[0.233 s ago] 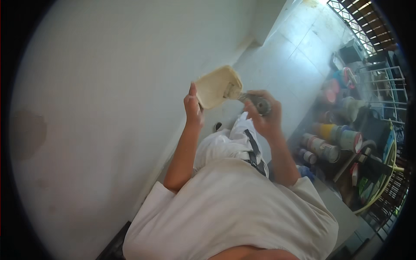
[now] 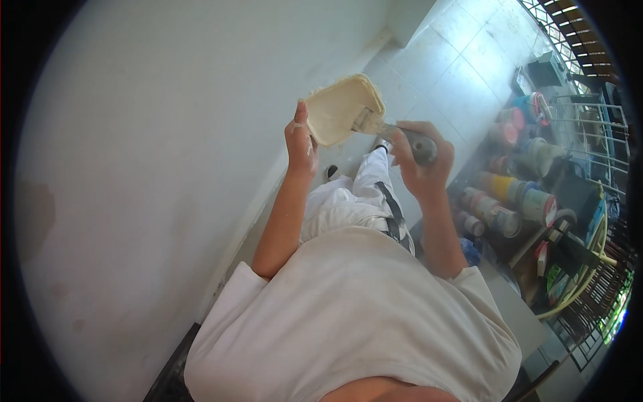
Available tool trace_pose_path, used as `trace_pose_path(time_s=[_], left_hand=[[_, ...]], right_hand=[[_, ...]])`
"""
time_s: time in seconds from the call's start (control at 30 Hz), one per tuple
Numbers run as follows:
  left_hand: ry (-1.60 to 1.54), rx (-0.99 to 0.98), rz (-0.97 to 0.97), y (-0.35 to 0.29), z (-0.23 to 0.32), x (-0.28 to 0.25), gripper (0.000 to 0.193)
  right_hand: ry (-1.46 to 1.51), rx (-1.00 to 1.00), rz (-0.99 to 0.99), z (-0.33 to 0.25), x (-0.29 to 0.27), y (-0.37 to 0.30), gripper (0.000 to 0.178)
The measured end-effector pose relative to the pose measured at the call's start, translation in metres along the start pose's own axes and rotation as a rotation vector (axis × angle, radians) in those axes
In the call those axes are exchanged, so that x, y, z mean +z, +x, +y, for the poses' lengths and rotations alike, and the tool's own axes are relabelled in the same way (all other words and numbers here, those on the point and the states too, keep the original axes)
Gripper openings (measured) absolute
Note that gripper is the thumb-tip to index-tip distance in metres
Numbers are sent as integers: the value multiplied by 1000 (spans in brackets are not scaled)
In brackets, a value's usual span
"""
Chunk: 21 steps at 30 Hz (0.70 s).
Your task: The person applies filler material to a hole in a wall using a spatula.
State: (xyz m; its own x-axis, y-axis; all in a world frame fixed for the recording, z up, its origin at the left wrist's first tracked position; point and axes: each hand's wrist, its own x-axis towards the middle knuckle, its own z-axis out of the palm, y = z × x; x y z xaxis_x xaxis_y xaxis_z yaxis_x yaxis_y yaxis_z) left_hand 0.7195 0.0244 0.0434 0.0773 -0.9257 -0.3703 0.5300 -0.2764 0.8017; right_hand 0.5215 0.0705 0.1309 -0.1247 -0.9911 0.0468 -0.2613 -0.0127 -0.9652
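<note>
A cream-coloured shallow plastic tub [image 2: 335,110], smeared with pale paste along its rim, is tilted in front of me. My left hand [image 2: 301,142] grips its left side, thumb up along the edge and fingers underneath. In my right hand [image 2: 425,161] is a putty knife [image 2: 422,147] with a grey handle that has a hole near its end. Its paste-coated blade reaches into the right part of the tub. Dried smears mark the left fingers.
A pale wall [image 2: 154,134] with a damp-looking patch [image 2: 35,218] rises at the left. On the right, several paint cans [image 2: 492,211] stand by a white wire rack [image 2: 596,134] and a yellow hose [image 2: 581,305]. Light floor tiles [image 2: 462,84] extend ahead.
The tub and both hands sit slightly higher and farther right in view. The putty knife's blade stays in the tub's right part. Both grips are unchanged.
</note>
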Motion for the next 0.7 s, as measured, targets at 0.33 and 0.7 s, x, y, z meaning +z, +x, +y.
trace_pose_path(time_s=[0.33, 0.7], left_hand=[[19, -22, -26, -17, 15, 21, 60], [13, -83, -132, 16, -17, 29, 53]], right_hand=[[-129, -124, 147, -23, 0, -9, 14], [-450, -355, -163, -4, -49, -10, 37]])
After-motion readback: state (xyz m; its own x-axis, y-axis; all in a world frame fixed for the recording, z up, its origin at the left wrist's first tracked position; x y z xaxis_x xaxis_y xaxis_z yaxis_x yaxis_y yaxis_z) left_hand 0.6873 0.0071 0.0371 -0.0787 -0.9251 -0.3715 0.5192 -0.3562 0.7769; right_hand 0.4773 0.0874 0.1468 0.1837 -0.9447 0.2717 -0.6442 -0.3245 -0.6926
